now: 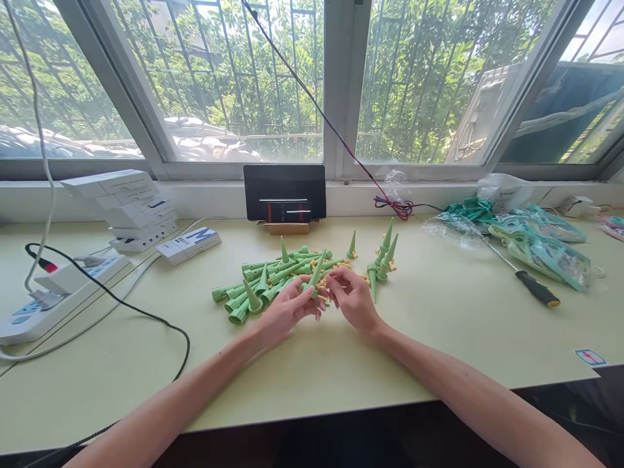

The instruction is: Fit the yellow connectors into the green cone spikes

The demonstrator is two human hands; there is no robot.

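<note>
My left hand [292, 304] is closed round a green plastic plant watering spike [316, 273], which points up and leans slightly right. Close against it, the fingers of my right hand [355, 298] pinch at a small orange-yellow part [324, 286] low on the spike; the fingers partly cover it. Behind and left of my hands lies a pile of green tubes and cones [273, 276], with small orange-yellow pieces among them at its right side. Several green spikes with orange-yellow parts [385, 257] stand to the right, one of them point down, and a single spike [351, 246] stands farther back.
A black tablet [285, 185] with a phone leans near the window. White boxes [139, 211] and a power strip [63, 292] with cables are at left. On the right lie a screwdriver [536, 286] and plastic packets [546, 244]. The table's front edge runs below my forearms.
</note>
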